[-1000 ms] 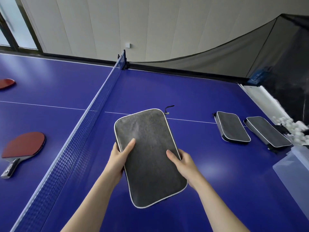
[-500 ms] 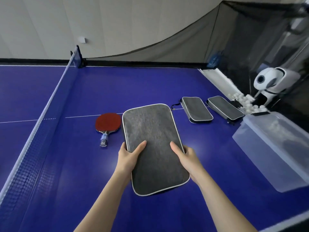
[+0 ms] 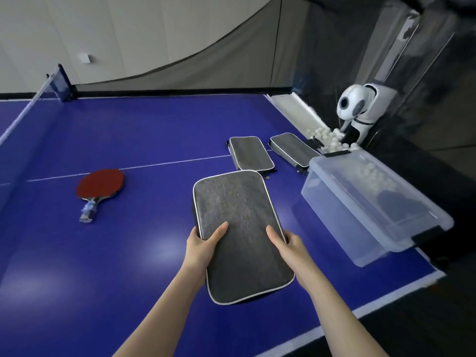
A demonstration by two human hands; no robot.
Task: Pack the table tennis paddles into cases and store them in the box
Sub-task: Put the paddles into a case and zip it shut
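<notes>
While I'm gripping the grey case (image 3: 239, 228) by its 2 long edges, left hand (image 3: 203, 243) on the left side and right hand (image 3: 286, 243) on the right, thumbs lying on top & fingers tucked under, I'm carrying it low over the blue table (image 3: 154, 124). Compared w/ 1 s ago my view is swinging right. The net (image 3: 25, 109) is sliding off to the far left. The clear box (image 3: 334, 215), just a sliver at the right edge back then, is now showing in full, just beside the case on its right. So I'm judging this 1 packed & the storing step underway. Can't tell if a paddle is really inside; the case is looking closed. A 2nd case (image 3: 251, 155) and a 3rd case (image 3: 292, 149) are lying beyond, near the box. 1 red paddle (image 3: 101, 186) is lying bare on the table to my left, well apart, so it's still needing a case. Something dark is showing thru the box wall; can't tell what, nor whether a lid is on.
</notes>
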